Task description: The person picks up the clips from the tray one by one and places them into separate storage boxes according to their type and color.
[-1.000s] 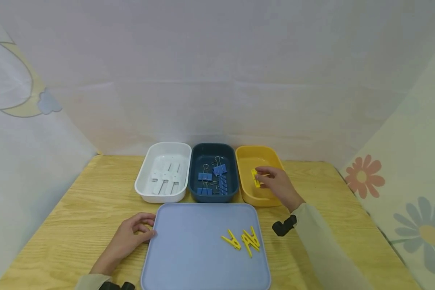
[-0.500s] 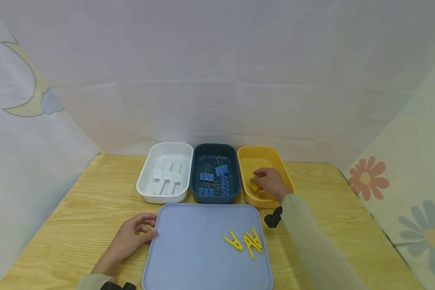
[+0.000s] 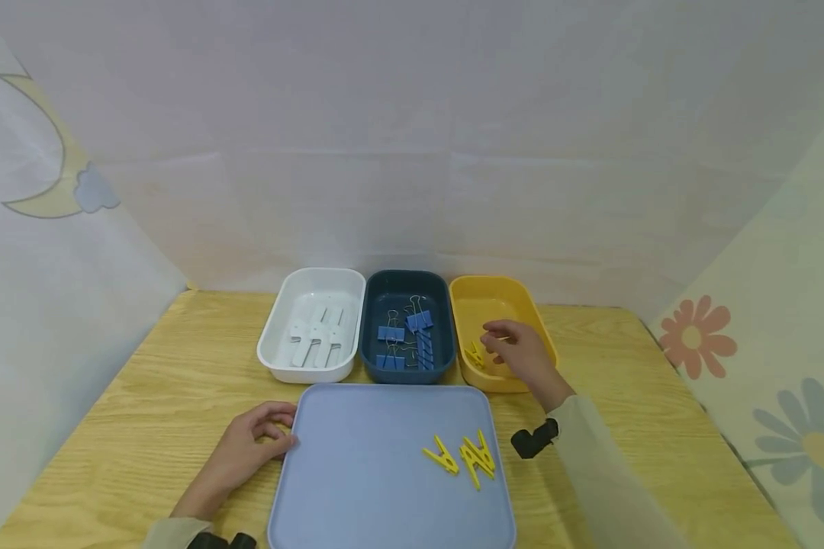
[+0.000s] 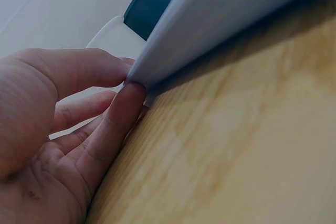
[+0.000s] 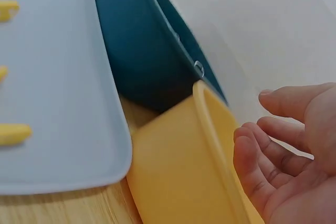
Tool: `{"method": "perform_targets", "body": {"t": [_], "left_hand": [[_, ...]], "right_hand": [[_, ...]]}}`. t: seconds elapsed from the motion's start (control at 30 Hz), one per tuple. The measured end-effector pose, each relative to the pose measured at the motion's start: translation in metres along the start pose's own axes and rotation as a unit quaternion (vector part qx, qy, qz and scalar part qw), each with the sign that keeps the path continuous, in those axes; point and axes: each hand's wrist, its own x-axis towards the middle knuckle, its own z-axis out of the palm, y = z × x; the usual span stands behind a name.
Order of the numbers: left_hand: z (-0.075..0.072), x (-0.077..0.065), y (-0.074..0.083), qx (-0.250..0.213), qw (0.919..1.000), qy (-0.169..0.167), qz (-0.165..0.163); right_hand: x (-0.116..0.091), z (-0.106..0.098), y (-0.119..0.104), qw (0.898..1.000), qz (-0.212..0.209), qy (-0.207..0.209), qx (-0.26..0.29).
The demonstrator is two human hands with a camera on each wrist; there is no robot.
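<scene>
My right hand (image 3: 522, 354) is held over the yellow bin (image 3: 497, 293), fingers relaxed and apart, holding nothing. Just left of its fingertips, a yellow clothespin (image 3: 474, 354) lies on the bin floor. In the right wrist view the hand (image 5: 294, 150) is beyond the bin's rim (image 5: 210, 124). My left hand (image 3: 247, 450) is at the left edge of the pale blue tray (image 3: 371, 465); the left wrist view has thumb and a finger pinching the tray's rim (image 4: 173, 40). Several yellow clothespins (image 3: 442, 456) lie on the tray's right part, some overlapping.
Behind the tray, a white bin (image 3: 281, 351) holds several white pieces with thin metal strips (image 3: 316, 335). Beside it, a dark blue bin (image 3: 391, 284) contains several blue binder clips (image 3: 391, 334). The wooden table (image 3: 144, 396) meets pale cloth walls (image 3: 412, 206).
The right hand set the clothespin down in the yellow bin and let go, then drew slightly up and right. The left hand stays at the tray's edge.
</scene>
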Motion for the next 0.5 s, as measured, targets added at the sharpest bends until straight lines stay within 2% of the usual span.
{"method": "perform_targets", "body": {"t": [0.17, 0.37, 0.5], "left_hand": [[0.0, 0.0, 0.0, -0.004, 1.0, -0.002, 0.003], [0.0, -0.001, 0.0, -0.007, 0.9999, -0.007, 0.006], [-0.001, -0.002, 0.0, -0.008, 0.9999, -0.01, 0.004]], "right_hand": [[-0.017, 0.0, -0.008, 1.0, -0.027, 0.0, -0.001], [-0.032, 0.005, -0.016, 0.998, -0.052, -0.018, 0.005], [-0.039, 0.012, -0.019, 0.997, -0.062, -0.028, -0.026]]}}
